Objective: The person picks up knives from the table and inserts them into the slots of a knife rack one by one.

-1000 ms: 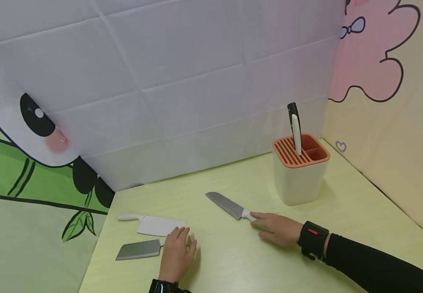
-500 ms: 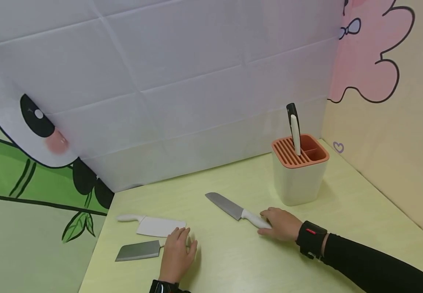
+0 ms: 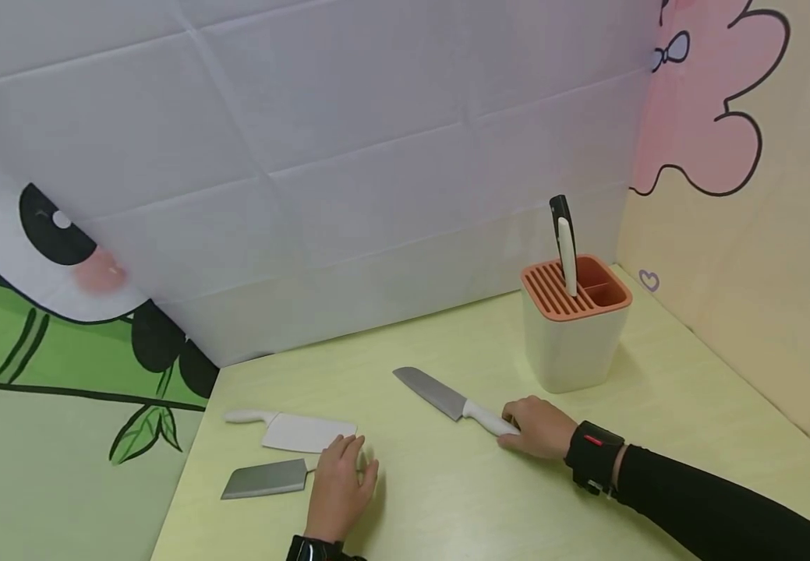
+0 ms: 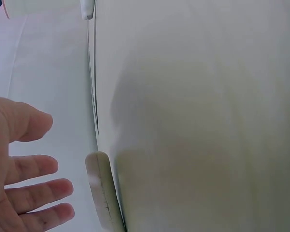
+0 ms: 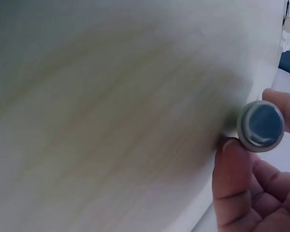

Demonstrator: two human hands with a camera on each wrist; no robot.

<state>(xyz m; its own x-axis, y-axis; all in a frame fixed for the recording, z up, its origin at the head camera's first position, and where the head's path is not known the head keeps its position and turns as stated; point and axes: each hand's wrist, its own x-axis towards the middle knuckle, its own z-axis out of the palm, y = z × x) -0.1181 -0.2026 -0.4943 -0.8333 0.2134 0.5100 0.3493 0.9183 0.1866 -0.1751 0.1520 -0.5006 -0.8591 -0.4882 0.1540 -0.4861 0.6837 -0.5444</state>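
Note:
A kitchen knife (image 3: 436, 393) with a broad steel blade and white handle lies slantwise on the table, tip toward the back left. My right hand (image 3: 539, 428) pinches the end of its handle; in the right wrist view, thumb and fingers stand around the round handle end (image 5: 263, 125). My left hand (image 3: 340, 487) has relaxed fingers over the handle of a steel-bladed cleaver (image 3: 266, 480), mostly covering that handle in the head view. The left wrist view shows the cleaver handle (image 4: 102, 188) beside spread fingers. Behind it, a white-bladed cleaver (image 3: 306, 432) lies close to my left fingertips.
A white knife block (image 3: 573, 354) with an orange slotted top stands at the back right. A black-handled piece (image 3: 559, 209) and a white-handled one (image 3: 567, 257) stick up from its slots. Printed cloth walls (image 3: 376, 195) close off the table's back and right sides.
My right hand has drawn back along the knife's handle to its end, and its fingers have curled in from lying over the handle. The left hand and the knives stay put.

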